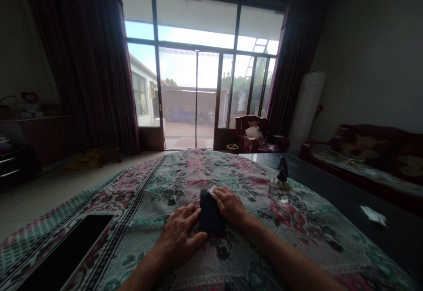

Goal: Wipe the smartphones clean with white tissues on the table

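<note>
While right hand (pixel 228 203) clasps white wipe (pixel 212 192) against phone (pixel 210 218), left hand (pixel 180 227) spread alongside; floral cloth (pixel 291 238) beneath, dark curtains (pixel 95 61) beyond.

No legible text, labels or numbers anywhere

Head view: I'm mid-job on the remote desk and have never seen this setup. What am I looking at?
There is no machine here: these are a person's bare hands. The one picture comes from a camera worn on that person's head, looking forward and down. A patterned cloth covers the surface. The left hand touches the left side of a dark phone-like device; the right hand holds a white wipe at its top. Also on the cloth are a larger dark flat panel, left, and a clear spray bottle, right.
</note>
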A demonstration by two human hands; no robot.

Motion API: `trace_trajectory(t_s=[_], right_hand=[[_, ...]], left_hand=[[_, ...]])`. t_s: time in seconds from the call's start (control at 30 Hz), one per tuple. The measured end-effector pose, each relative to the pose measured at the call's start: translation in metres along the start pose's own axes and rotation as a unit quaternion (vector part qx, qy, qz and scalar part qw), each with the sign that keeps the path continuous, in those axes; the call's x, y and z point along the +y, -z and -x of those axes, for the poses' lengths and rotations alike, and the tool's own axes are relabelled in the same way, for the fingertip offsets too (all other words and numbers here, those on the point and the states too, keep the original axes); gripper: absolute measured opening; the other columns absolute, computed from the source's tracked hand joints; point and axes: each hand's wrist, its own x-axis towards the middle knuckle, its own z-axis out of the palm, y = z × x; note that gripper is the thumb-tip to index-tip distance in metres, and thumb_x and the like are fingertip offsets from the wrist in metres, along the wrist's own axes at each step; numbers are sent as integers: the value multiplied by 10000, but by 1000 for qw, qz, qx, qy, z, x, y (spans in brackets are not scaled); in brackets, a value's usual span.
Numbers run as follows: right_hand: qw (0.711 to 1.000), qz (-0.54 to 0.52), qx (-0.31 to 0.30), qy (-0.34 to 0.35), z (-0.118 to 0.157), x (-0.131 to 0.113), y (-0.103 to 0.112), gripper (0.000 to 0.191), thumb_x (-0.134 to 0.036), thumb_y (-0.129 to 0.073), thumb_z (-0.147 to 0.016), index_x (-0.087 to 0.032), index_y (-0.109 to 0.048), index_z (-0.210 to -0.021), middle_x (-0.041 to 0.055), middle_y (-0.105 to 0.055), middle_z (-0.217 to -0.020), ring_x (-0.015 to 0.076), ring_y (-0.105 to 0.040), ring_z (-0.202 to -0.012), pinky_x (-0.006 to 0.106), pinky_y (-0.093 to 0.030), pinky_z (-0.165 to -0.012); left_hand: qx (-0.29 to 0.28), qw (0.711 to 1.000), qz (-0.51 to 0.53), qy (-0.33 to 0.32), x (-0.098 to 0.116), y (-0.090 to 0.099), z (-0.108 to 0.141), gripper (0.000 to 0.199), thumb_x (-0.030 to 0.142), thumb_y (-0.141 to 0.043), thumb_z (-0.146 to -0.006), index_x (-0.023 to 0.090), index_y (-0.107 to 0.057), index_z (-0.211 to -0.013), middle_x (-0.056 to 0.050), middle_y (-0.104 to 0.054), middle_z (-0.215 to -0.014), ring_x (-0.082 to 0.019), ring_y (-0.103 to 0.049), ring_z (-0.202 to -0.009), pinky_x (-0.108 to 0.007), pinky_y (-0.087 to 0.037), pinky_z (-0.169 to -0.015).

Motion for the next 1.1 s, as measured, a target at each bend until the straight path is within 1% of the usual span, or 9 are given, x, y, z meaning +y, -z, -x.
trace_trajectory(t_s=[0.13, 0.27, 0.37, 0.53, 0.67, 0.77, 0.93, 1.0, 1.1], right_hand=[[1000, 6, -2, 10, -10, -5, 2, 382, -191, -393, -894, -204, -617, -1202, 53, -588, -1306, 215, -507, -1204, 339, -337, -1048], [1000, 2, 13, 0, -13, -6, -2, 382, -173, -414, -874, -215, -612, -1198, 43, -573, -1323, 213, -479, -1224, 331, -357, -1017], [1000, 4, 18, 15, -10, -7, -2, 371, -166, -423, -865, -232, -619, -1173, 30, -585, -1302, 198, -469, -1222, 318, -347, -1011], [999, 39, 9, 26, -5, -24, 0, 337, -239, -371, -913, -216, -628, -1130, 60, -577, -1294, 248, -422, -1258, 401, -309, -1024], [996, 24, -20, 80, -8, -36, -5, 355, -214, -395, -886, -213, -600, -1176, 60, -543, -1337, 237, -425, -1251, 397, -300, -1031], [993, 7, -32, 110, -13, -34, -7, 372, -197, -410, -867, -227, -594, -1189, 44, -533, -1358, 229, -434, -1243, 391, -323, -1014], [997, -10, -26, 68, -19, -17, -4, 374, -151, -414, -845, -208, -619, -1153, 41, -584, -1301, 204, -491, -1192, 331, -345, -1011], [999, -13, -18, 49, -19, -11, -1, 379, -137, -401, -851, -200, -615, -1157, 47, -592, -1292, 191, -501, -1190, 305, -347, -1013], [1000, -12, -4, 11, -17, -6, 2, 380, -114, -387, -848, -194, -617, -1140, 64, -605, -1271, 190, -516, -1184, 297, -356, -1005]], left_hand=[[-1, 1000, -7, 6, 0, -1, 0, 611, 518, -569, -796, 237, -523, -1336, -91, -500, -1415, -312, -428, -1304, -470, -347, -1080], [-9, 1000, -11, 5, -1, -1, -1, 608, 510, -557, -806, 229, -515, -1343, -95, -489, -1424, -312, -423, -1306, -474, -344, -1081], [-10, 1000, -11, 4, -2, -1, -1, 603, 513, -548, -813, 229, -513, -1344, -93, -487, -1427, -311, -419, -1309, -476, -336, -1085], [-12, 1000, -15, -1, -1, -1, -1, 588, 505, -565, -807, 254, -519, -1337, -81, -500, -1414, -293, -427, -1301, -453, -335, -1084], [-15, 1000, -21, -1, -1, -1, -1, 579, 499, -567, -808, 266, -517, -1336, -72, -480, -1434, -290, -415, -1310, -455, -328, -1086], [-12, 1000, -20, -7, -1, -1, -1, 581, 512, -559, -811, 263, -518, -1334, -67, -484, -1431, -288, -418, -1306, -447, -338, -1080], [-5, 1000, -28, -6, -2, -3, 0, 544, 510, -515, -841, 253, -536, -1320, -79, -496, -1419, -286, -426, -1299, -452, -337, -1080], [-5, 999, -31, -7, -2, -3, 1, 546, 514, -504, -850, 261, -520, -1333, -81, -491, -1423, -290, -424, -1301, -463, -335, -1080], [-4, 999, -32, -11, -1, -2, 1, 555, 518, -492, -860, 267, -492, -1355, -84, -490, -1421, -294, -426, -1299, -476, -336, -1076]])
